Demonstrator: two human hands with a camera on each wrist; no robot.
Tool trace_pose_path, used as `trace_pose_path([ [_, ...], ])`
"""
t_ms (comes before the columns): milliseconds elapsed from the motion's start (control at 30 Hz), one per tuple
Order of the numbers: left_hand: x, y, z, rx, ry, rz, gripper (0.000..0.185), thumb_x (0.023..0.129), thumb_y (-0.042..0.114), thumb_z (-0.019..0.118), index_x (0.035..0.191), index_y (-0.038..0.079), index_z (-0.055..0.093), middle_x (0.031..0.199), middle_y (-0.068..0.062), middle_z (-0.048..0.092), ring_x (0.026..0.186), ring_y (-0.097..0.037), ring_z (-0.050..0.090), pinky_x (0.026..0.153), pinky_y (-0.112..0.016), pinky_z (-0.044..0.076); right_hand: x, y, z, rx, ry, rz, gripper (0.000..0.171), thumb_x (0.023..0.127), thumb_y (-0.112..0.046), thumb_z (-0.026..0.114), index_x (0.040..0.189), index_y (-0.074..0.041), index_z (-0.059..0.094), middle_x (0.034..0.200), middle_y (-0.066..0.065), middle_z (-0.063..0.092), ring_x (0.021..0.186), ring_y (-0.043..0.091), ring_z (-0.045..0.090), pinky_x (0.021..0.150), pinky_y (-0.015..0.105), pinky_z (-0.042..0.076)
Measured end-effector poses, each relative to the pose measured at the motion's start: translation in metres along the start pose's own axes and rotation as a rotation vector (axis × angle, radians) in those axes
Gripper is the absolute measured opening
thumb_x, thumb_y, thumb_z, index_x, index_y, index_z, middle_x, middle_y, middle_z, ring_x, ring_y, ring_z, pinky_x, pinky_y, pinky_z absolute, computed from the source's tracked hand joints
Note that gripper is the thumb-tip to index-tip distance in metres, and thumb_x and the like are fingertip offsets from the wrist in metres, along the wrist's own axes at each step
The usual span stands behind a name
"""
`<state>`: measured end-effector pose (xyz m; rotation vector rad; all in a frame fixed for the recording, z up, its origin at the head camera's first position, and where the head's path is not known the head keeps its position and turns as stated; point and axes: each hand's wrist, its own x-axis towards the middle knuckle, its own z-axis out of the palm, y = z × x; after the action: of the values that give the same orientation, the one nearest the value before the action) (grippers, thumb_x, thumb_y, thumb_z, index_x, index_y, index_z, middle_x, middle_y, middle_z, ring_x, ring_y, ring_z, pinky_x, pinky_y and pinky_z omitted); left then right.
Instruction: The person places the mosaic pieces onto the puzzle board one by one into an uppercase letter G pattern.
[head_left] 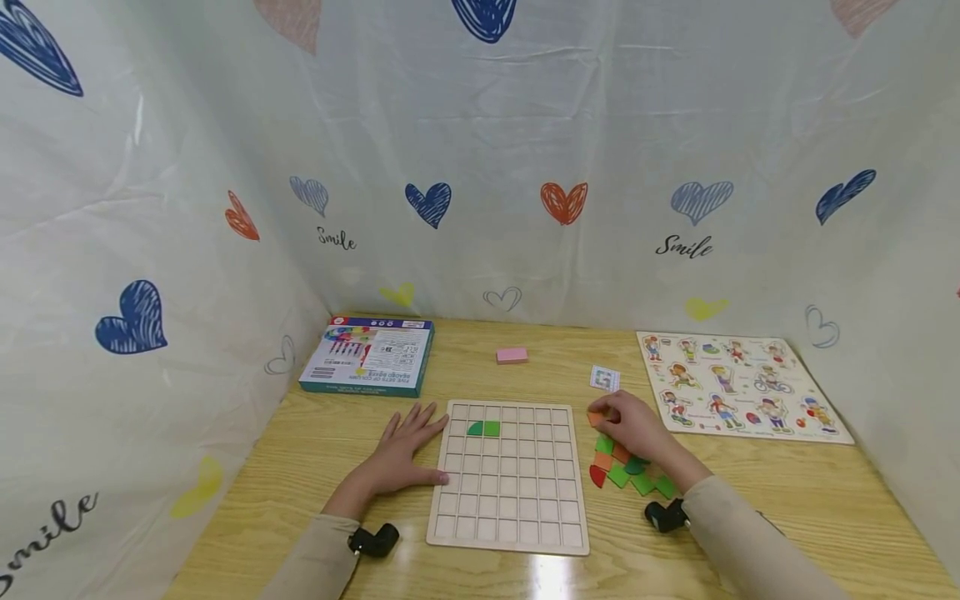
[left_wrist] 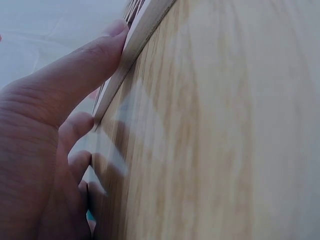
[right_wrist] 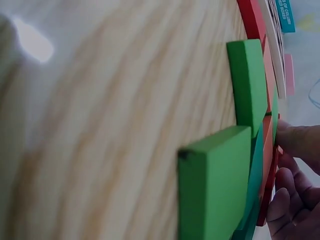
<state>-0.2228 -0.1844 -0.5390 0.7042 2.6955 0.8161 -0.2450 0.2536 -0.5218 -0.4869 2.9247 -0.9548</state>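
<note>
A wooden grid board (head_left: pixel 508 550) lies flat in the middle of the table. In its upper-left cells sit a green quarter-round tile (head_left: pixel 476 429) and a light green square tile (head_left: pixel 492 428). My left hand (head_left: pixel 401 457) rests with spread fingers beside the board, its thumb (left_wrist: pixel 95 57) touching the left edge. To the right of the board, my right hand (head_left: pixel 636 427) pinches an orange tile (head_left: pixel 595 418) between thumb and fingers. Just below that hand lie loose tiles: a red quarter-round tile (head_left: pixel 597 476), an orange square (head_left: pixel 603 460) and several green squares (right_wrist: pixel 230 185).
At the back left lies a flat box (head_left: pixel 367 357). A pink block (head_left: pixel 512 356) and a small printed card (head_left: pixel 604 377) are behind the board. A picture puzzle board (head_left: pixel 742 385) lies at the back right, near the patterned curtain (head_left: pixel 495 258).
</note>
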Motion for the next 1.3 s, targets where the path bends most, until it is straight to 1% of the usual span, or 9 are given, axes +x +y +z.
trace_pose_path([
  [100, 0.0, 0.0, 0.0, 0.0, 0.0, 0.001, 0.1, 0.082, 0.061, 0.077, 0.162, 0.02, 0.032, 0.17, -0.01, 0.011, 0.156, -0.034, -0.003, 0.123, -0.055, -0.009, 0.0, 0.001, -0.001, 0.005, -0.002, 0.014, 0.018, 0.094, -0.011, 0.073, 0.111, -0.007, 0.074, 0.098, 0.004, 0.062, 0.079, 0.015, 0.053, 0.07, 0.034, 0.048],
  [200, 0.0, 0.001, -0.001, 0.002, 0.004, 0.001, 0.101, 0.082, 0.061, 0.077, 0.162, 0.02, 0.032, 0.17, -0.009, 0.012, 0.156, -0.034, -0.002, 0.123, -0.055, -0.009, -0.001, 0.003, -0.001, 0.02, -0.001, 0.006, 0.017, 0.093, -0.011, 0.074, 0.11, -0.009, 0.072, 0.097, 0.001, 0.063, 0.08, 0.014, 0.054, 0.07, 0.034, 0.049],
  [400, -0.001, 0.003, -0.001, -0.005, 0.003, -0.001, 0.1, 0.082, 0.06, 0.077, 0.161, 0.018, 0.032, 0.17, -0.012, 0.012, 0.156, -0.036, -0.001, 0.122, -0.057, -0.008, -0.002, 0.004, -0.002, 0.036, -0.006, -0.023, 0.017, 0.095, -0.011, 0.072, 0.112, -0.014, 0.072, 0.089, -0.005, 0.063, 0.075, 0.012, 0.052, 0.065, 0.029, 0.047],
  [567, -0.001, 0.004, -0.001, -0.015, 0.003, 0.0, 0.1, 0.082, 0.059, 0.078, 0.161, 0.017, 0.033, 0.17, -0.013, 0.013, 0.156, -0.037, -0.002, 0.122, -0.058, -0.008, -0.002, 0.004, -0.001, 0.048, -0.003, -0.038, 0.018, 0.096, -0.017, 0.071, 0.114, -0.017, 0.074, 0.091, -0.007, 0.065, 0.077, 0.01, 0.054, 0.067, 0.029, 0.048],
  [700, -0.001, 0.004, -0.001, -0.012, 0.001, -0.001, 0.099, 0.082, 0.059, 0.077, 0.161, 0.017, 0.033, 0.17, -0.012, 0.013, 0.156, -0.037, -0.002, 0.122, -0.058, -0.008, -0.002, 0.002, 0.001, 0.073, 0.011, -0.039, 0.02, 0.097, -0.022, 0.072, 0.116, -0.018, 0.074, 0.091, -0.008, 0.067, 0.079, 0.009, 0.059, 0.069, 0.028, 0.051],
  [900, -0.001, 0.005, -0.001, -0.013, 0.001, 0.001, 0.099, 0.082, 0.059, 0.077, 0.161, 0.017, 0.033, 0.17, -0.012, 0.013, 0.156, -0.037, -0.002, 0.122, -0.058, -0.008, 0.0, -0.014, 0.006, 0.192, 0.009, -0.018, 0.021, 0.097, -0.021, 0.071, 0.117, -0.017, 0.075, 0.095, -0.006, 0.07, 0.084, 0.01, 0.063, 0.073, 0.028, 0.053],
  [1067, -0.001, 0.004, -0.001, -0.007, 0.005, 0.005, 0.1, 0.082, 0.059, 0.077, 0.161, 0.017, 0.034, 0.17, -0.013, 0.014, 0.156, -0.037, -0.001, 0.122, -0.058, -0.008, 0.004, -0.033, 0.018, 0.276, -0.035, -0.012, 0.02, 0.098, -0.02, 0.07, 0.117, -0.015, 0.074, 0.095, -0.004, 0.071, 0.083, 0.013, 0.063, 0.069, 0.026, 0.051],
  [1300, 0.0, 0.003, -0.001, -0.004, 0.007, 0.008, 0.099, 0.082, 0.06, 0.077, 0.161, 0.018, 0.033, 0.17, -0.012, 0.014, 0.156, -0.036, -0.001, 0.122, -0.058, -0.008, 0.015, -0.056, 0.039, 0.359, -0.09, -0.028, 0.017, 0.099, -0.02, 0.069, 0.115, -0.017, 0.073, 0.093, -0.004, 0.07, 0.083, 0.014, 0.064, 0.069, 0.026, 0.052],
])
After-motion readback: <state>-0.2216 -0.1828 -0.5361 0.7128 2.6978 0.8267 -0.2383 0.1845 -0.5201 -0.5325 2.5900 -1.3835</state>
